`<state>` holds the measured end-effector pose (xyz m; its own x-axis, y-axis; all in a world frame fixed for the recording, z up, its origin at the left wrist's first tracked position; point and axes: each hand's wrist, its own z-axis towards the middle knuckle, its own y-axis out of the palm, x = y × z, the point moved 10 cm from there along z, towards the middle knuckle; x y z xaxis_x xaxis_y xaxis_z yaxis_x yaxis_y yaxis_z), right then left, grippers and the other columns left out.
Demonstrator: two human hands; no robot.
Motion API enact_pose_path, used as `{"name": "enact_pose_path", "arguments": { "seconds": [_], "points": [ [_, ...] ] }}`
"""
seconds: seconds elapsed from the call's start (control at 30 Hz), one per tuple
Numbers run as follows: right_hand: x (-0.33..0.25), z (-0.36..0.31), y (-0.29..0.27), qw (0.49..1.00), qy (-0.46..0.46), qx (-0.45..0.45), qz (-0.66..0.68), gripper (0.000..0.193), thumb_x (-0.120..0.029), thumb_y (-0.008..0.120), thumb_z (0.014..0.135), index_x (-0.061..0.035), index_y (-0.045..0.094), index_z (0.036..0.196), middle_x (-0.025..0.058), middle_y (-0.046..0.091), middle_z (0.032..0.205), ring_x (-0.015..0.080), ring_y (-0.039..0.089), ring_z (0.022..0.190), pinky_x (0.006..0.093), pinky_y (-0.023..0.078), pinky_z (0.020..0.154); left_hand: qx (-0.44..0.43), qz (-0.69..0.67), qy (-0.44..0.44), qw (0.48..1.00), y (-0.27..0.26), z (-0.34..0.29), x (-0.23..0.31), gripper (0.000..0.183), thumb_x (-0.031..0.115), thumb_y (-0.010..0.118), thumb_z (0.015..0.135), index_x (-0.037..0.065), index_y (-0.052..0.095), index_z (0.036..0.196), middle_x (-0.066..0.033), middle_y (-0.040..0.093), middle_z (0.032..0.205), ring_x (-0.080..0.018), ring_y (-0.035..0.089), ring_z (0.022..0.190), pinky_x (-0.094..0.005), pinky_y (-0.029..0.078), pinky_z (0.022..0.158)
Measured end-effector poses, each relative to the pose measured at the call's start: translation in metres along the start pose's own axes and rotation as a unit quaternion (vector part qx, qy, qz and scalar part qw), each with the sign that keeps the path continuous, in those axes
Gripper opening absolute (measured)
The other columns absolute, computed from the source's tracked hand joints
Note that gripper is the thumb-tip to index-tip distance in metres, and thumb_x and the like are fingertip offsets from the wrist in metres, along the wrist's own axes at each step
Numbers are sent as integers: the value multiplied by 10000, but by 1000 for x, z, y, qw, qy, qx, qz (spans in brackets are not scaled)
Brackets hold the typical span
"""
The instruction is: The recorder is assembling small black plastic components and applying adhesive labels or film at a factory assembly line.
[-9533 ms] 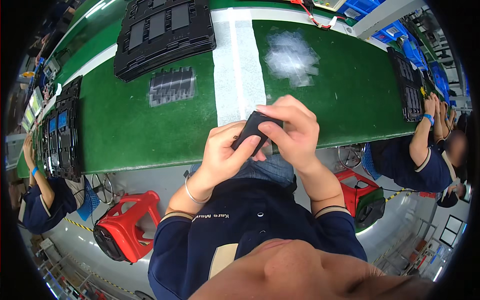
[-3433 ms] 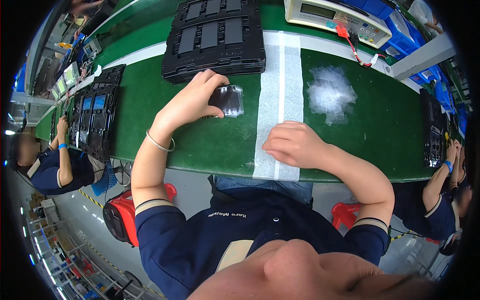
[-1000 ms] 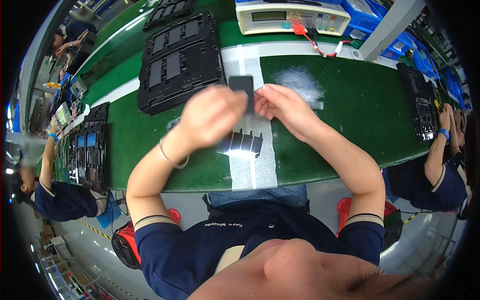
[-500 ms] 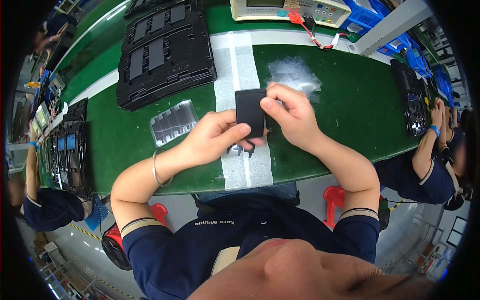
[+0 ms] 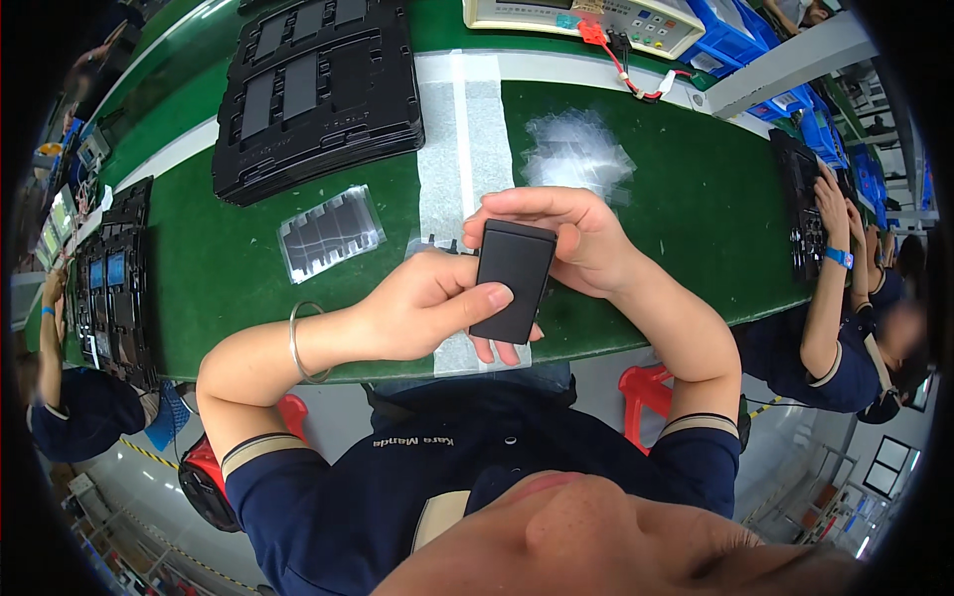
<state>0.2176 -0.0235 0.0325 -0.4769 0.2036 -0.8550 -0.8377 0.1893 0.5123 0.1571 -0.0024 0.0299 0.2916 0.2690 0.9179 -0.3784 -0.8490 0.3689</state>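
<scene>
A flat black rectangular block, its exact kind unclear, is tilted in front of me above the bench's near edge. My left hand grips it from the left, thumb across its face and fingers underneath. My right hand curls round the top right corner, fingers stretched along the upper end and thumb bent against the side. Behind my hands, dark-tabbed pieces lie partly hidden on a white fabric strip. Left of that strip lies a clear sheet with dark strips.
Thin clear films are heaped on the green bench. Stacked black trays stand far left. At the back, a beige instrument has red and black leads. Co-workers sit at both sides, beside more black trays.
The block has come nearer to me and tilted, showing its broad face. My right hand has shifted from pinching its upper right edge to wrapping round its top end.
</scene>
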Motion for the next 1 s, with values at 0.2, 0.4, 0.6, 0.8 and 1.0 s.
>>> {"name": "enact_pose_path", "arguments": {
  "seconds": [0.2,0.4,0.6,0.8,1.0],
  "points": [
    [5,-1,6,996,21,-34,79,712,-374,726,723,-5,458,1270,188,562,1126,284,544,1076,404,440,924,-9,33,17,999,5,-1,1,295,190,416,964,-38,601,936,-113,670,889,-168,665,728,-267,549,628],
    [0,-2,6,998,9,-56,27,764,-406,729,707,-27,425,1296,180,561,1110,308,535,1078,425,435,907,-23,88,43,995,6,1,4,289,172,413,959,-59,587,962,-147,662,903,-190,668,734,-266,550,609],
    [-21,2,-11,991,-74,83,-71,718,-641,427,819,-13,518,1155,122,591,954,202,563,892,317,445,794,84,111,53,989,-14,2,10,269,151,448,949,-51,620,905,-99,678,834,-143,658,680,-257,553,604],
    [-37,-9,-26,925,-62,126,-353,270,-232,523,918,-5,590,789,-14,516,649,83,469,605,245,378,536,110,77,10,991,-21,3,0,283,161,448,953,-65,611,898,-108,672,855,-137,652,679,-256,551,594],
    [-61,-17,7,758,-236,133,-594,176,-136,572,862,-10,566,740,59,541,638,140,520,580,277,389,519,106,67,6,992,-21,6,-6,292,167,438,957,-64,605,893,-111,670,858,-141,654,695,-253,547,608]
  ]
}}
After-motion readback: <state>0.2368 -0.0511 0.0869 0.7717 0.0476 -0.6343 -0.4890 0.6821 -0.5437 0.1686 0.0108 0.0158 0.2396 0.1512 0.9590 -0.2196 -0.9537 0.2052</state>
